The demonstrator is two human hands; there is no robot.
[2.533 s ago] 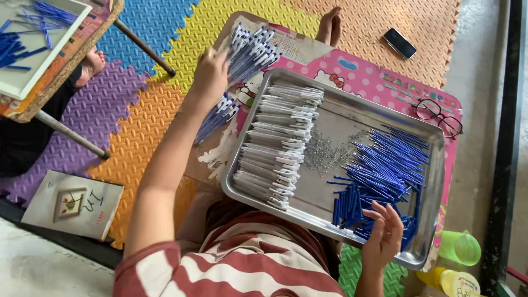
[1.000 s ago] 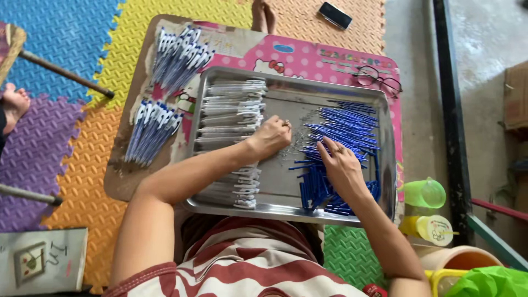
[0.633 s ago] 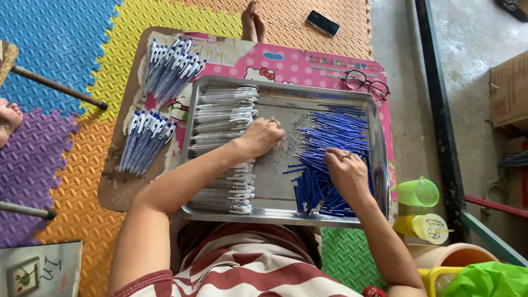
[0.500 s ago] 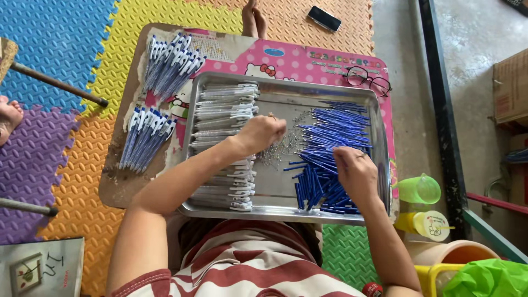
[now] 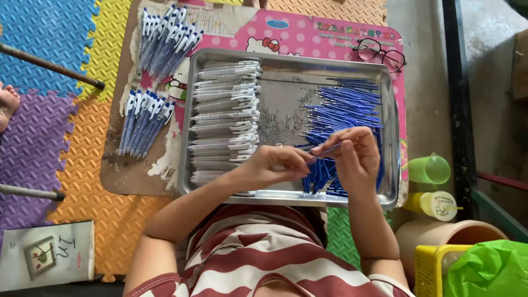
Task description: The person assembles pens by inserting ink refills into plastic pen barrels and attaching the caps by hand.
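Change: we lift both hands off the metal tray point(image 5: 286, 63), bringing them together above it.
Right hand point(image 5: 355, 157): pinching a blue refill point(image 5: 325, 150).
Left hand point(image 5: 275, 165): fingertips pressed at its tip.
Meaning: assembly of one piece looks begun.

Blue refills point(image 5: 344, 110); silver tray point(image 5: 286, 69); pink dotted board point(image 5: 308, 33); red-white striped shirt point(image 5: 247, 258).

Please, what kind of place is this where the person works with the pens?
Probably a home floor used for hand assembly work, not a factory. Coloured foam puzzle mats cover the floor, a metal tray of pen parts rests on a low pink children's table, and eyeglasses lie beside it.
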